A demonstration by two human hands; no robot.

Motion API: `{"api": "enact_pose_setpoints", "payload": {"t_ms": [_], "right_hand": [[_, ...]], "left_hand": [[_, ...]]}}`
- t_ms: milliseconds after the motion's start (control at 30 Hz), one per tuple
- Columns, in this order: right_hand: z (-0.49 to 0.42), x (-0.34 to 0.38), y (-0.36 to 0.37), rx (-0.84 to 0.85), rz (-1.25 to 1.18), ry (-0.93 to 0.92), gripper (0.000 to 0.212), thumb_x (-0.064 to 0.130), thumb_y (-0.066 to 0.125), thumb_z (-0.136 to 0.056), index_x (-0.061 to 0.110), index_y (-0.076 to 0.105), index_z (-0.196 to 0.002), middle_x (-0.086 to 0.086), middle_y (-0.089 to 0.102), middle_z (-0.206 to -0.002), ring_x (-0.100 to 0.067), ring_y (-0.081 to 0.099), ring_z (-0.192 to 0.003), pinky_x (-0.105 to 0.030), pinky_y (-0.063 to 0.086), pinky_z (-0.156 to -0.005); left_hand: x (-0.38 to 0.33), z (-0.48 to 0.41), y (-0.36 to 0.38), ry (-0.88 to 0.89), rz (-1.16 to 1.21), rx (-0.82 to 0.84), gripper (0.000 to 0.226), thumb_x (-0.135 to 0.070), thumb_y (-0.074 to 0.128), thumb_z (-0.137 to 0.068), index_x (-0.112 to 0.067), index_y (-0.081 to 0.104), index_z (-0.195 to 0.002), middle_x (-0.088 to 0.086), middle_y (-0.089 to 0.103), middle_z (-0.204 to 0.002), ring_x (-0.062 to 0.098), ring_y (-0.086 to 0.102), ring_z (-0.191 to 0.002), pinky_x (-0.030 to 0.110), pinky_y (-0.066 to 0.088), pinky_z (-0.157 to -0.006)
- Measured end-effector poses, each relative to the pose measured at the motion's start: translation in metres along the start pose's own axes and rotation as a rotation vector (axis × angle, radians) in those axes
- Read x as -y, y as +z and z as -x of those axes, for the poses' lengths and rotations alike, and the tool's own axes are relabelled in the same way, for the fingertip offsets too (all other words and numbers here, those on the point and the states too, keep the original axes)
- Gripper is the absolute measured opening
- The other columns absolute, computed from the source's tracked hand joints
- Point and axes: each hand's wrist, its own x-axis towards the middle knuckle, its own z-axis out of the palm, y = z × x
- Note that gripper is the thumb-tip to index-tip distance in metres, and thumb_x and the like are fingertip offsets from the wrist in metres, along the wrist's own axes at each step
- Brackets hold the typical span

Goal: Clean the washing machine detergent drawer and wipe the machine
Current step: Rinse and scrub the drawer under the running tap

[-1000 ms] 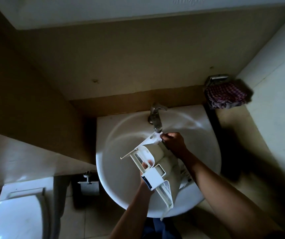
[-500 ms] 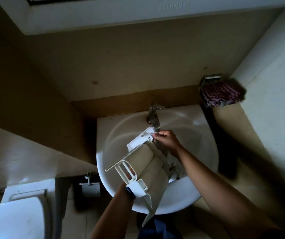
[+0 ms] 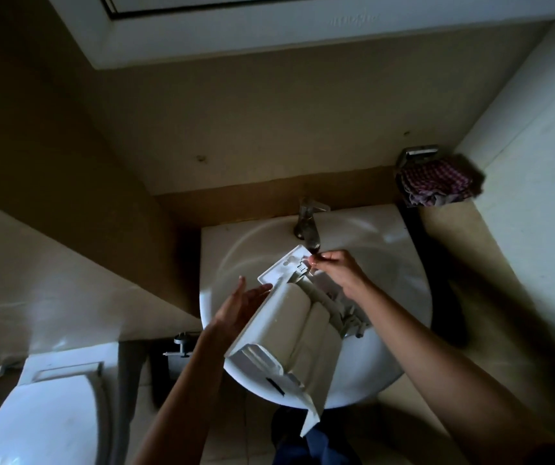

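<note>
I see the detergent drawer (image 3: 289, 330) between my two grips, underside up and tilted over the sink (image 3: 403, 297), its far end just below the tap (image 3: 308, 226). My right grip (image 3: 336, 273) sits at that far end, fingertips drawn together and pinching the drawer's edge. My left grip (image 3: 241, 308) lies flat against the drawer's left side, fingers straight, clasping nothing. A checked cloth (image 3: 437, 182) rests well beyond the right grip.

Left hand (image 3: 240, 309) flat, right hand (image 3: 340, 270) pinched
</note>
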Motion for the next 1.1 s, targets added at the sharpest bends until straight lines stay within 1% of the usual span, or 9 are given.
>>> {"api": "enact_pose_setpoints", "payload": {"t_ms": [133, 300, 433, 533, 633, 700, 833, 933, 1100], "right_hand": [[0.009, 0.004, 0.0, -0.019, 0.06, -0.045, 0.02, 0.019, 0.068, -0.086, 0.024, 0.071, -0.067, 0.0, 0.074, -0.09, -0.005, 0.067, -0.089, -0.016, 0.049, -0.081], [0.014, 0.017, -0.003, -0.081, 0.077, -0.125, 0.015, 0.024, 0.068, -0.086, 0.027, 0.073, -0.072, 0.002, 0.074, -0.079, -0.014, 0.068, -0.086, -0.031, 0.05, -0.082], [0.021, 0.037, -0.006, -0.092, 0.093, -0.193, 0.013, 0.024, 0.066, -0.088, 0.022, 0.074, -0.077, 0.007, 0.073, -0.076, -0.01, 0.068, -0.083, -0.028, 0.049, -0.078], [0.026, 0.057, -0.009, -0.117, 0.103, -0.213, 0.015, 0.028, 0.065, -0.089, 0.019, 0.074, -0.081, 0.008, 0.07, -0.073, -0.009, 0.061, -0.073, -0.023, 0.041, -0.066], [0.027, 0.074, -0.009, -0.159, 0.149, -0.259, 0.018, 0.027, 0.065, -0.089, 0.013, 0.075, -0.086, -0.002, 0.069, -0.068, -0.003, 0.055, -0.062, -0.019, 0.034, -0.054], [0.028, 0.085, -0.007, -0.182, 0.19, -0.303, 0.019, 0.028, 0.065, -0.089, 0.013, 0.076, -0.085, -0.013, 0.072, -0.074, -0.015, 0.062, -0.065, -0.023, 0.031, -0.056], [0.04, 0.102, 0.002, -0.184, 0.298, -0.394, 0.02, 0.023, 0.064, -0.09, 0.007, 0.076, -0.086, -0.012, 0.074, -0.081, -0.014, 0.066, -0.069, -0.023, 0.037, -0.056], [0.054, 0.106, 0.01, -0.209, 0.37, -0.506, 0.025, 0.019, 0.064, -0.089, -0.003, 0.071, -0.082, -0.016, 0.069, -0.069, -0.005, 0.054, -0.058, -0.02, 0.03, -0.05], [0.074, 0.109, 0.023, -0.246, 0.418, -0.593, 0.02, 0.019, 0.065, -0.089, 0.004, 0.071, -0.077, 0.001, 0.055, -0.056, -0.002, 0.044, -0.051, -0.02, 0.031, -0.051]], "left_hand": [[-0.024, 0.019, 0.007, -0.069, -0.017, 0.083, 0.06, -0.057, 0.043, -0.09, -0.003, 0.066, -0.103, 0.009, 0.07, -0.088, 0.016, 0.067, -0.07, 0.023, 0.055, -0.061], [-0.053, 0.03, 0.019, -0.091, -0.285, 0.182, 0.051, -0.05, 0.063, -0.078, -0.007, 0.066, -0.105, 0.007, 0.067, -0.095, 0.016, 0.062, -0.081, 0.025, 0.052, -0.07], [-0.07, 0.037, 0.03, -0.042, -0.438, 0.162, 0.05, -0.044, 0.071, -0.08, -0.004, 0.067, -0.111, 0.007, 0.071, -0.1, 0.015, 0.065, -0.092, 0.029, 0.051, -0.088], [-0.081, 0.043, 0.036, 0.021, -0.432, 0.178, 0.034, -0.027, 0.062, -0.091, 0.0, 0.065, -0.111, 0.007, 0.072, -0.098, 0.008, 0.069, -0.079, 0.018, 0.056, -0.074], [-0.092, 0.047, 0.038, 0.096, -0.474, 0.158, 0.046, -0.034, 0.065, -0.089, 0.002, 0.062, -0.117, 0.014, 0.068, -0.111, 0.018, 0.067, -0.095, 0.029, 0.053, -0.091], [-0.097, 0.049, 0.039, 0.135, -0.553, 0.109, 0.067, -0.053, 0.073, -0.075, -0.003, 0.063, -0.118, 0.014, 0.068, -0.114, 0.024, 0.065, -0.105, 0.042, 0.048, -0.1], [-0.102, 0.053, 0.04, 0.231, -0.62, 0.059, 0.079, -0.068, 0.072, -0.051, -0.01, 0.068, -0.105, 0.014, 0.071, -0.1, 0.032, 0.066, -0.092, 0.045, 0.051, -0.083], [-0.102, 0.056, 0.036, 0.218, -0.598, 0.06, 0.078, -0.058, 0.079, -0.051, -0.01, 0.066, -0.111, 0.014, 0.072, -0.105, 0.035, 0.067, -0.101, 0.051, 0.052, -0.092], [-0.094, 0.059, 0.033, 0.26, -0.602, 0.033, 0.063, -0.039, 0.087, -0.059, -0.009, 0.063, -0.109, 0.011, 0.072, -0.103, 0.028, 0.069, -0.092, 0.041, 0.057, -0.083]]}}
